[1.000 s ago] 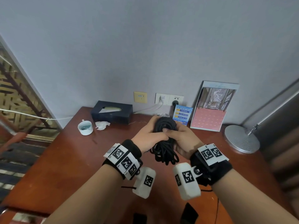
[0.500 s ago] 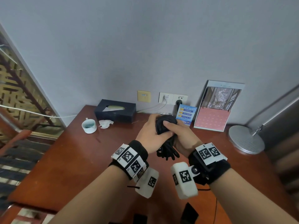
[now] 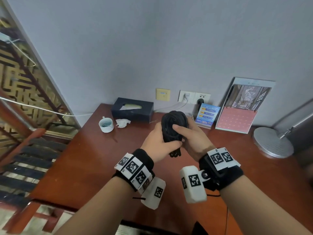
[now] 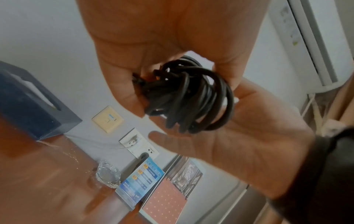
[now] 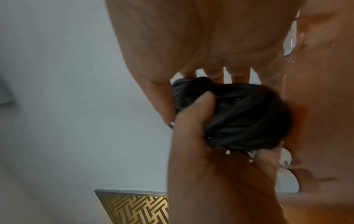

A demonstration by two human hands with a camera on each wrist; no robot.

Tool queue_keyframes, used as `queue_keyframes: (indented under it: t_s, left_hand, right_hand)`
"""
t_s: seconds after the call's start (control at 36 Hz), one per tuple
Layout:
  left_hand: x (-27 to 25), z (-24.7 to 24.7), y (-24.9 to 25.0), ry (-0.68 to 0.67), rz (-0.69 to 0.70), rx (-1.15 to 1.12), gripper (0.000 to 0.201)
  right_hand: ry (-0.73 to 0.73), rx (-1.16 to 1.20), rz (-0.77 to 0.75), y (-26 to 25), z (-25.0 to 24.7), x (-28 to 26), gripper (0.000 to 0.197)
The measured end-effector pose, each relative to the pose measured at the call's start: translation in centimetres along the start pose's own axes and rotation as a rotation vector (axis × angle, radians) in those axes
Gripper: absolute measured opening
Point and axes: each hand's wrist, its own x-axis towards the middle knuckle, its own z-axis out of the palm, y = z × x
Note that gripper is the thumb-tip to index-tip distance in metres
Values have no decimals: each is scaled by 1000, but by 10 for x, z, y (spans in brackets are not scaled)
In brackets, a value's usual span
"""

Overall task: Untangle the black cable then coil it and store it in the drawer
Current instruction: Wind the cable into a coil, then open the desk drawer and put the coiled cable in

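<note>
Two hands — left hand [image 3: 159,143], right hand [image 3: 191,138] — clamped round glossy black cable [image 3: 173,122], bundled in rounded coil.

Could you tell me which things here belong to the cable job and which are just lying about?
Job: black cable, left hand, right hand.
Lying about: tissue box, cup, crumpled tissue, calendar, lamp base.

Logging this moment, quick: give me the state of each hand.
Left hand: closed, gripping the lower part of the coiled black cable.
Right hand: closed on the same cable, thumb pressed across its front.
</note>
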Motion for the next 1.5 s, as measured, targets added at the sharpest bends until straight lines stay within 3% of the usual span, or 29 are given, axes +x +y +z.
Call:
queue_keyframes:
  t_s: [0.14,0.25,0.36,0.47,0.61,0.72,0.78,0.92,0.97,1.14,1.31,1.5]
  left_hand:
    - [-14,-6,-4,108,-21,-141,63]
    - [-27,-7,-9,120,-34,-149,80]
    - [-46,-9,-14,141,-75,-123,84]
    - [-68,-13,-16,141,-107,-79,86]
    - [-93,-22,-20,49,-154,-62,86]
    - [-113,-37,-30,-17,-170,-104,113]
    - [-121,-47,-35,-70,-183,-114,116]
    - [-138,-72,-44,-176,-190,-139,103]
    - [-143,-81,-53,-157,-177,-115,105]
    - [-160,-98,-94,-48,-190,-138,78]
    - [-161,-109,-131,-32,-250,-129,68]
    - [-162,-112,-168,-37,-222,-94,56]
  right_hand:
    - [-53,-40,45,17,10,-12,45]
    - [-40,-75,22,29,23,-19,46]
    - [-39,-120,33,38,34,-30,57]
    - [-56,-159,43,48,43,-44,53]
    - [-64,-194,46,60,54,-59,59]
    - [-71,-170,55,72,69,-69,65]
    - [-55,-182,51,78,76,-72,62]
    - [-36,-198,65,93,93,-76,55]
    - [-23,-215,68,101,99,-76,52]
    - [-6,-241,95,139,122,-77,55]
    - [47,-250,114,183,137,-74,59]
    - [94,-284,90,216,140,-68,60]
